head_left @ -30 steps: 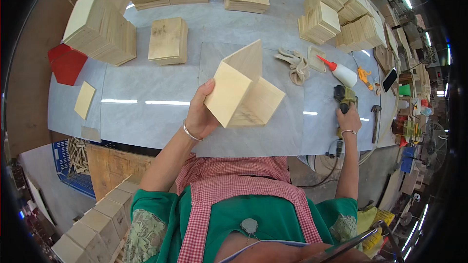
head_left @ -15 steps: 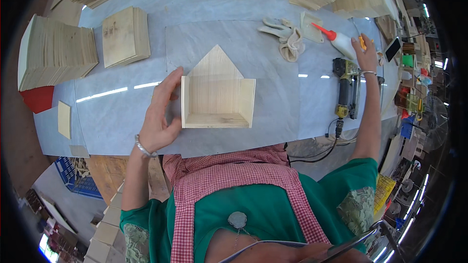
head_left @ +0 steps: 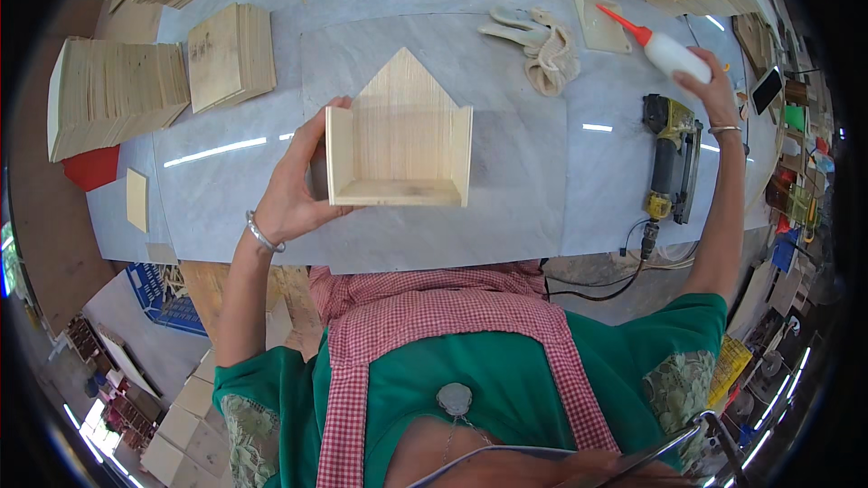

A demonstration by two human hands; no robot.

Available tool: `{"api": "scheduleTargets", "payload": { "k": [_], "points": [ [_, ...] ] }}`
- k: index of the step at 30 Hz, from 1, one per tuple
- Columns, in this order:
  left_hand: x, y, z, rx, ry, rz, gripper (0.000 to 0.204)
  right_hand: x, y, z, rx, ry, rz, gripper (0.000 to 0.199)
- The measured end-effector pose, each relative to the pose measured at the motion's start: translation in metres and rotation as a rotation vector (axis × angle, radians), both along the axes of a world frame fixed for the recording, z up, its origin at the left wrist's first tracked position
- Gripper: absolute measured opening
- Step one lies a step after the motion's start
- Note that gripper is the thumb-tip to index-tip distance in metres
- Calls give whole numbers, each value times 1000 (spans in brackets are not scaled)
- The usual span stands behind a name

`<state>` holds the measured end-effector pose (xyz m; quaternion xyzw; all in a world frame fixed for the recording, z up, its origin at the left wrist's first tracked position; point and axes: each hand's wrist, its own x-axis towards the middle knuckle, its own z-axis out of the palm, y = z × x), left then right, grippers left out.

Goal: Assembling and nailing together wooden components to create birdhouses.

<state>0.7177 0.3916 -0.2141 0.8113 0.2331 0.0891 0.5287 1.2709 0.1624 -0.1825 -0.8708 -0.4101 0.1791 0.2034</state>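
Fingers [head_left: 310, 139] of the left hand [head_left: 291, 188] are about half open in the head view, cupping the left wall of a little wooden box [head_left: 406, 140], thumb tucked at its lower corner, so looks like more of a steadying hold than a squeeze. The box is in front of the person over the grey table [head_left: 506, 172], pointy back panel aimed away, 2 side walls and a bottom, open side facing up; can't tell if it's resting flat or slightly lifted. Right hand [head_left: 716, 95] is well off to the right, fingers curled round the base end of a white bottle [head_left: 671, 54], red nozzle [head_left: 630, 27] poking over a small pale tray [head_left: 604, 38]. My read: the step in hand is fetching the bottle while the box gets steadied, and the next move calls for a secure grip, keeping clear of the gloves [head_left: 550, 72] and nail gun [head_left: 663, 167]
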Motion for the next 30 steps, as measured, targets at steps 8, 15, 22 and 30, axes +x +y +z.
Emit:
{"api": "scheduleTargets", "payload": {
  "k": [8, 15, 22, 30],
  "points": [
    [3, -5, -16, 3, -50, 109, 103, -79, -28, 48, 1212, 581, -412, 53],
    [1, -5, -23, 42, -139, 134, 101, -225, 30, 42, 918, 847, -144, 60],
    [2, -5, -8, 25, -84, 117, 101, -292, 75, 48, 815, 821, 71, 72],
    [2, -4, -10, -22, -103, 124, 101, -306, 88, 51, 761, 794, 151, 71]
  ]
}}
